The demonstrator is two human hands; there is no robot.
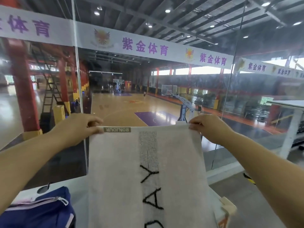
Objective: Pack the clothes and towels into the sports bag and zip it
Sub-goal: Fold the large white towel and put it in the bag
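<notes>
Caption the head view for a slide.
Left hand and right hand pinch the top corners of a white towel, held spread beside the blue sports bag.

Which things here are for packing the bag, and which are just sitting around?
For the job: white towel, pinched at its top corners by the left hand and right hand; blue sports bag.
Just around: ladder; basketball stand; banner with purple writing.

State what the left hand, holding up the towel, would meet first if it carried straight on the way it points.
Probably the glass wall ahead: the left hand, pinching the towel by a top corner, points away toward it, though depth is unclear.
</notes>
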